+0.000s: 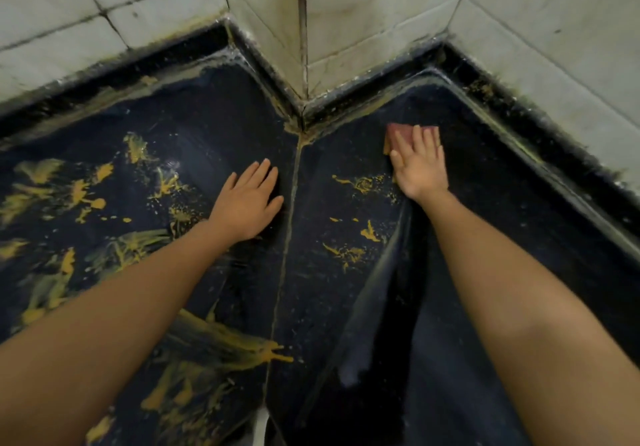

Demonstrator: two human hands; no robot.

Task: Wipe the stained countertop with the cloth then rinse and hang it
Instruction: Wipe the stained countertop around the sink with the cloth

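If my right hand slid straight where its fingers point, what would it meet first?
Past the reddish cloth under the right hand, probably the black raised rim below the white tiled wall.

Nothing here can be read: no text, label, brand, number or sign. The reddish cloth (398, 133) under the fingers of the right hand (420, 165) is plain. The dark countertop (329, 307) around the fingers of the left hand (247, 203) bears only yellow stains. The wall tiles (363, 12) beyond both sets of fingertips carry no lettering.
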